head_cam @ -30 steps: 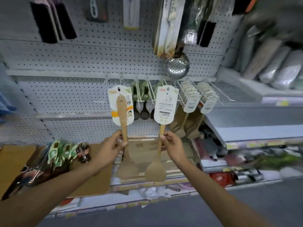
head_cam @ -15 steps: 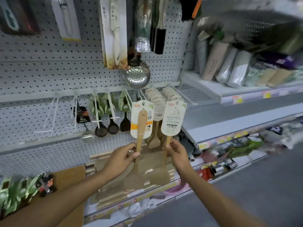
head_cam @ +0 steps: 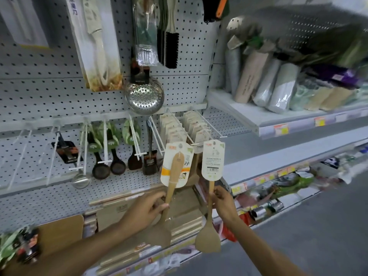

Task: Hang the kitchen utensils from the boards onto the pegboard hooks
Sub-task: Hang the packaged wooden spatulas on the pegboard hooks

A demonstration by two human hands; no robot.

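Two pale wooden spatulas with flat paddle blades and white card labels on their handle tops are held upright, blades down, side by side in front of the shelving. The left spatula (head_cam: 172,188) is pinched at mid-handle by the left hand (head_cam: 145,211), whose fingers (head_cam: 159,206) and thumb curl round the shaft; its card label with an orange band (head_cam: 176,164) faces the camera and its blade hangs over the wooden boards below. The right spatula (head_cam: 209,220) is gripped just under its label by the right hand (head_cam: 224,204), fingers (head_cam: 217,194) closed on the thin shaft; its printed white label (head_cam: 212,159) shows a barcode side, and its blade hangs lower, over the shelf edge. The two handles stand near each other without touching. Just behind the label tops, a white wire hook (head_cam: 179,128) carries a row of beige carded items, with a second like row beside it. Further left on the grey perforated pegboard (head_cam: 39,92) hang dark round ladles (head_cam: 101,170), a dark slotted turner (head_cam: 149,164) and a small steel ladle (head_cam: 81,180). Above them hangs a steel perforated skimmer (head_cam: 144,96), below a boxed white knife set (head_cam: 95,42) and black brushes (head_cam: 171,48). Stacked light wooden boards (head_cam: 119,208) lie on the lower shelf behind the hands. To the right, a grey shelf (head_cam: 258,118) holds rolled packages, blurred.
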